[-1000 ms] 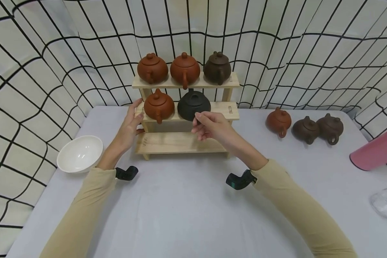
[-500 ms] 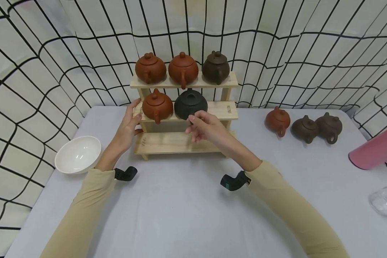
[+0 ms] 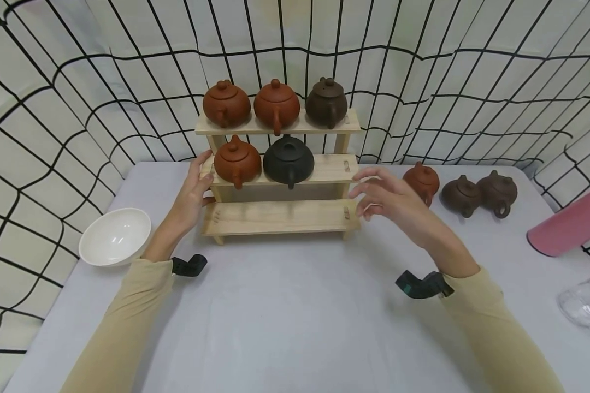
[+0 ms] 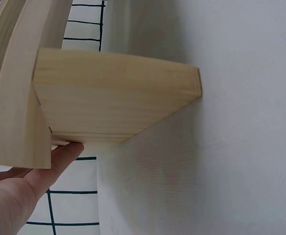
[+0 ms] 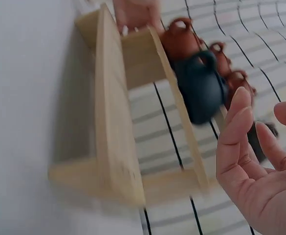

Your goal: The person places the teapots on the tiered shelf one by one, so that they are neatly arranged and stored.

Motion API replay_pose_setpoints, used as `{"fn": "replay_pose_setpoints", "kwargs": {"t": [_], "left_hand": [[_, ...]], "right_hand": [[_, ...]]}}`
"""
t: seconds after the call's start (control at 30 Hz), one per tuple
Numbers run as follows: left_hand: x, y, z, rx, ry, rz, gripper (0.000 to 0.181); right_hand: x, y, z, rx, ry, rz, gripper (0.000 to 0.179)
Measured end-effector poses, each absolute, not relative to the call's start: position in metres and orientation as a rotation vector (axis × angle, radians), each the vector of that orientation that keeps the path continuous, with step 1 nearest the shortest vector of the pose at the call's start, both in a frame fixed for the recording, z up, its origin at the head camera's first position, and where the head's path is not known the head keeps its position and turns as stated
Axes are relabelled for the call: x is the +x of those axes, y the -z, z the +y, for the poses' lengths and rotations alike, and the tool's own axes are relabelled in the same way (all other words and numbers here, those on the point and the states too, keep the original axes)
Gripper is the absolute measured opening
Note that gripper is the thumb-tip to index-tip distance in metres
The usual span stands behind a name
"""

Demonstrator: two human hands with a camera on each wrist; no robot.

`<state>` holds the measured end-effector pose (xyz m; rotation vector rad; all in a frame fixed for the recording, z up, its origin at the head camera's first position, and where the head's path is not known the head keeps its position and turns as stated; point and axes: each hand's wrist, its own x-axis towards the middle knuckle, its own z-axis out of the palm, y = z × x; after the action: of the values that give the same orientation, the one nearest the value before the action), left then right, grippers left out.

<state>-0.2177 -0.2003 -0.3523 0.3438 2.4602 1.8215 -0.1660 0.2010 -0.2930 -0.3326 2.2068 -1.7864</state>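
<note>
A three-tier wooden display rack [image 3: 281, 217] stands at the back of the table. My left hand [image 3: 186, 199] holds the left end of its middle shelf; in the left wrist view a finger [image 4: 59, 159] reaches behind the wood. On the middle shelf sit a reddish-brown teapot [image 3: 237, 162] and a black teapot [image 3: 288, 161], handles facing front. Two reddish teapots [image 3: 277, 106] and a dark brown teapot [image 3: 326, 103] stand on the top shelf. My right hand [image 3: 390, 202], holding nothing, hovers just right of the rack with fingers loosely bent.
On the table to the right stand a reddish teapot [image 3: 422, 180] and two dark brown teapots [image 3: 461, 195]. Farther right are a pink cylinder [image 3: 567, 226] and a clear glass vessel [image 3: 587, 305]. A white bowl [image 3: 115, 237] sits at left. Black grid netting [image 3: 398, 52] rises behind.
My right hand has let go of the black teapot's handle and moved right, off the rack. The black teapot now rests on the middle shelf. The left hand stays at the rack's left end.
</note>
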Motion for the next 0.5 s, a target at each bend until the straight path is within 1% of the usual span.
{"fn": "replay_pose_setpoints", "kwargs": {"t": [0.13,0.3,0.43,0.5], "left_hand": [[-0.218,0.352,-0.201,0.338,-1.835,2.448,0.06],[-0.218,0.351,-0.201,0.342,-1.847,2.443,0.061],[-0.219,0.353,-0.201,0.348,-1.853,2.433,0.06],[-0.219,0.354,-0.2,0.351,-1.851,2.429,0.06]], "right_hand": [[-0.159,0.292,0.248,-0.283,1.812,2.301,0.026],[-0.154,0.304,0.302,-0.264,1.992,2.23,0.026],[-0.153,0.317,0.334,-0.161,2.126,2.12,0.026],[-0.153,0.324,0.344,-0.079,2.124,2.122,0.022]]}}
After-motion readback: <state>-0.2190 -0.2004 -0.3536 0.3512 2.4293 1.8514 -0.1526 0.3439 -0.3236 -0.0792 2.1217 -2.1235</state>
